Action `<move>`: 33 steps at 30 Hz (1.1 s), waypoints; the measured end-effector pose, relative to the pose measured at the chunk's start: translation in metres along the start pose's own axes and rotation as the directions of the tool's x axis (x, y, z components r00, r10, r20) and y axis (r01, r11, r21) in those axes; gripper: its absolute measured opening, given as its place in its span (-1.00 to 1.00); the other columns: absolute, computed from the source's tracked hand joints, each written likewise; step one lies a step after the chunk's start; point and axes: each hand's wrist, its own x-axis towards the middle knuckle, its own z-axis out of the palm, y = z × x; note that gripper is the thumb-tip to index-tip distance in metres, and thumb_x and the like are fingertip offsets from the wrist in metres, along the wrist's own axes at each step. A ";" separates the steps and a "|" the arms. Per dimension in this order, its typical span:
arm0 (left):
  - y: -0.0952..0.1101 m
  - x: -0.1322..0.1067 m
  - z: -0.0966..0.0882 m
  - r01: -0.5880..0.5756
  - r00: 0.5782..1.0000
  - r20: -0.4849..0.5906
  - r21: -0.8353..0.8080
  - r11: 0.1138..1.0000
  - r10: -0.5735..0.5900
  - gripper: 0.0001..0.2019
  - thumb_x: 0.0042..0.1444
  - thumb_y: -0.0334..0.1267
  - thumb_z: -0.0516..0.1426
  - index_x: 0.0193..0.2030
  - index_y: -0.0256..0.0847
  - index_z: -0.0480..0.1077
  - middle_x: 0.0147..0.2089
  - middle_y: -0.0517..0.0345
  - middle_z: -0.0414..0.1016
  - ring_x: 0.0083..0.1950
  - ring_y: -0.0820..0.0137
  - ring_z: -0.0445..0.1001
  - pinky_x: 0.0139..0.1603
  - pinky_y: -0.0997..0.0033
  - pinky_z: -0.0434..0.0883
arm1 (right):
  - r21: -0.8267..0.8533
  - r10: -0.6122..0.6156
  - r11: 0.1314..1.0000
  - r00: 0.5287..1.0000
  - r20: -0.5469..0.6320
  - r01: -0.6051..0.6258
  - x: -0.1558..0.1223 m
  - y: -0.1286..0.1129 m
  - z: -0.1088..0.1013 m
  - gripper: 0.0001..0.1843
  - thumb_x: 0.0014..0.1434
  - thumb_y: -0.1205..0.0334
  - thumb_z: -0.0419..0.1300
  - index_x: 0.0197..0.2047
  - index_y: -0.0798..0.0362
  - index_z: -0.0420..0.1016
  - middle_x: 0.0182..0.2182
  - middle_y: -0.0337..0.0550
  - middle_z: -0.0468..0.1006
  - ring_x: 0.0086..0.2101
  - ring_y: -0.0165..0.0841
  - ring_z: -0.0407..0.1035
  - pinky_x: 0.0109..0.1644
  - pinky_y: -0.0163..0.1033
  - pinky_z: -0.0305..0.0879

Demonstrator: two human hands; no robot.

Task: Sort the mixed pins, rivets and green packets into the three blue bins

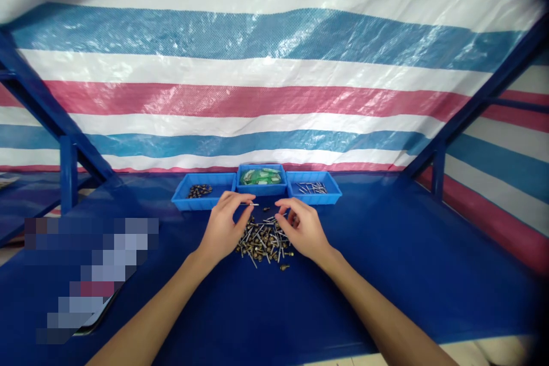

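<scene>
A heap of small metal pins and brass-coloured fittings (263, 241) lies on the blue table (386, 274) between my hands. My left hand (223, 226) rests at the heap's left edge and pinches a thin metal pin (250, 204) between thumb and fingertips, holding it level above the heap. My right hand (302, 229) hovers over the heap's right side with its fingers curled in a pinch; what they hold, if anything, is too small to make out.
Three blue trays stand in a row behind the heap: the left tray (189, 199) with dark fittings, the middle tray (261, 187) with green packets, the right tray (315, 197) with metal pins. A striped tarpaulin (274, 86) on blue frame bars closes the back and sides.
</scene>
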 end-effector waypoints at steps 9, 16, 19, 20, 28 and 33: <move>0.020 -0.008 0.015 0.320 0.947 0.192 -0.504 0.802 -0.258 -0.88 0.23 -0.23 0.11 -0.15 -0.16 0.42 -0.17 0.09 0.53 -0.14 0.33 0.53 -0.08 0.33 0.45 | 0.146 0.019 0.988 0.986 0.164 -0.043 -0.001 -0.009 0.006 -0.73 0.30 0.16 0.07 -0.29 0.06 0.54 -0.46 -0.19 0.47 -0.47 -0.42 0.31 -0.41 -0.32 0.21; 0.014 -0.003 0.011 0.291 0.955 0.128 -0.580 0.761 -0.268 -0.91 0.08 -0.25 0.24 -0.28 -0.19 0.51 -0.22 0.12 0.45 -0.17 0.39 0.48 -0.14 0.43 0.46 | 0.552 0.280 0.726 0.910 0.307 -0.410 0.001 -0.005 0.012 -0.70 0.17 -0.01 0.20 -0.35 0.08 0.50 -0.49 -0.22 0.47 -0.56 -0.45 0.30 -0.61 -0.38 0.20; 0.013 -0.004 0.011 0.332 0.942 0.165 -0.569 0.752 -0.291 -0.90 0.08 -0.25 0.24 -0.26 -0.20 0.50 -0.26 0.13 0.50 -0.22 0.39 0.49 -0.17 0.41 0.46 | 0.616 0.298 0.636 0.885 0.359 -0.464 0.003 -0.007 0.009 -0.70 0.08 0.01 0.29 -0.42 0.10 0.49 -0.53 -0.23 0.47 -0.59 -0.47 0.29 -0.60 -0.39 0.22; 0.012 -0.004 0.012 0.349 0.936 0.176 -0.562 0.750 -0.304 -0.88 0.08 -0.25 0.24 -0.26 -0.20 0.50 -0.26 0.12 0.52 -0.22 0.38 0.50 -0.17 0.40 0.47 | 0.627 0.308 0.621 0.882 0.356 -0.471 0.004 -0.009 0.007 -0.71 0.06 0.02 0.30 -0.43 0.11 0.49 -0.55 -0.24 0.47 -0.59 -0.48 0.28 -0.59 -0.39 0.22; 0.011 -0.005 0.010 0.388 0.921 0.241 -0.502 0.773 -0.306 -0.85 0.09 -0.19 0.22 -0.28 -0.22 0.50 -0.29 0.10 0.57 -0.24 0.33 0.54 -0.17 0.35 0.49 | 0.644 0.364 0.624 0.894 0.261 -0.442 0.005 -0.005 0.002 -0.76 -0.02 0.10 0.37 -0.40 0.09 0.50 -0.61 -0.29 0.46 -0.61 -0.48 0.28 -0.52 -0.36 0.22; 0.011 -0.006 0.011 0.385 0.919 0.273 -0.463 0.798 -0.285 -0.88 0.14 -0.23 0.18 -0.24 -0.22 0.48 -0.26 0.11 0.54 -0.21 0.35 0.52 -0.15 0.37 0.48 | 0.515 0.274 0.765 0.919 0.282 -0.387 0.002 -0.005 0.003 -0.75 0.13 0.07 0.24 -0.42 0.09 0.54 -0.56 -0.24 0.48 -0.58 -0.46 0.31 -0.52 -0.35 0.23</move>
